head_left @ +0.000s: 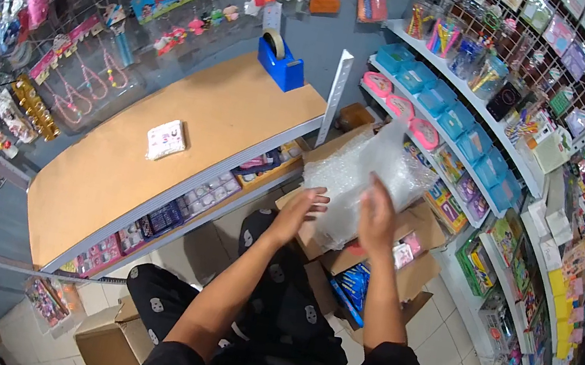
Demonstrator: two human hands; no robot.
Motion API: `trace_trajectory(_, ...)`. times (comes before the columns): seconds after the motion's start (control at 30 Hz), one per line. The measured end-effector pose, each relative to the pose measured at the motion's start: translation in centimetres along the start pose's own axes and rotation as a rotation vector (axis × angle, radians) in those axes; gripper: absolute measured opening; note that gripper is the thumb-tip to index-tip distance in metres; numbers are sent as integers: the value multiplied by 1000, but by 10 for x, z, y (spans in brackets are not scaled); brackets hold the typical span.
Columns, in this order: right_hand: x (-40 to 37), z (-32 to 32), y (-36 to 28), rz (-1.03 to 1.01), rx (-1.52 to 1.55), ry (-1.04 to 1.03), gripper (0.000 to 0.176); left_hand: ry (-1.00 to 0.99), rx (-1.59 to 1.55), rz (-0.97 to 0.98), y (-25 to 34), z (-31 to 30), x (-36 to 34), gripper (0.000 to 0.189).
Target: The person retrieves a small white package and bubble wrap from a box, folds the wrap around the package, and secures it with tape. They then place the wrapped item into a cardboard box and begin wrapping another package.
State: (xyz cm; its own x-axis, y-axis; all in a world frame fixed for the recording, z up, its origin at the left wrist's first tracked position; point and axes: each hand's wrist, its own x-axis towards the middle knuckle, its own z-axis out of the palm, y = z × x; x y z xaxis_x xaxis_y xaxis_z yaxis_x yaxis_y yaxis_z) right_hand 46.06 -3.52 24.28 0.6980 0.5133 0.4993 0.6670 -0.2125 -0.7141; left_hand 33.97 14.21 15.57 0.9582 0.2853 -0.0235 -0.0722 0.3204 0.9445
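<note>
Head view: bubble wrap (365, 165) stands above the open cardboard box (418, 275), left hand (303, 211) grip open and flat against it, right hand (377, 216) grip unclear; support both sides evenly to avoid tearing

I see the tiled floor (442, 327) bearing an open cardboard box (423, 272); the brown counter (113, 191) carries a white packet (166, 139) and a tape dispenser (281, 65).

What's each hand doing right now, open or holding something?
Left hand: open, fingers spread, at the edge of the bubble wrap.
Right hand: on the bubble wrap; grip cannot be told.
</note>
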Motion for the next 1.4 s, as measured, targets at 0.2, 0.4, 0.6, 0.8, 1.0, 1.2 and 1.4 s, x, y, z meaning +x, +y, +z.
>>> trace_trajectory(0.2, -58, 68, -60, -392, -133, -398, 32, 266, -157, -34, 53, -38, -87, 42)
trace_trajectory(0.4, -80, 108, -83, -318, 102, -204, 38, 489, -29, 113, 49, -74, -178, 35)
trace_trajectory(0.6, -89, 164, -86, 414, 1004, -567, 70, 521, 112, 180, 52, -110, -255, 34)
trace_trajectory(0.8, -89, 206, -116, 128, 1053, -804, 59, 625, 108, 248, 81, -127, -294, 44)
trace_trajectory(1.0, -57, 248, -144, -55, 789, -416, 62, 628, 301, 203, 119, -147, -318, 49)
trace_trajectory(1.2, -36, 263, -167, 82, 870, -722, 69, 722, 275, 292, 146, -167, -322, 46)
trace_trajectory(1.4, -28, 265, -172, 69, 1061, -704, 54, 907, 26, 373, 199, -216, -291, 45)
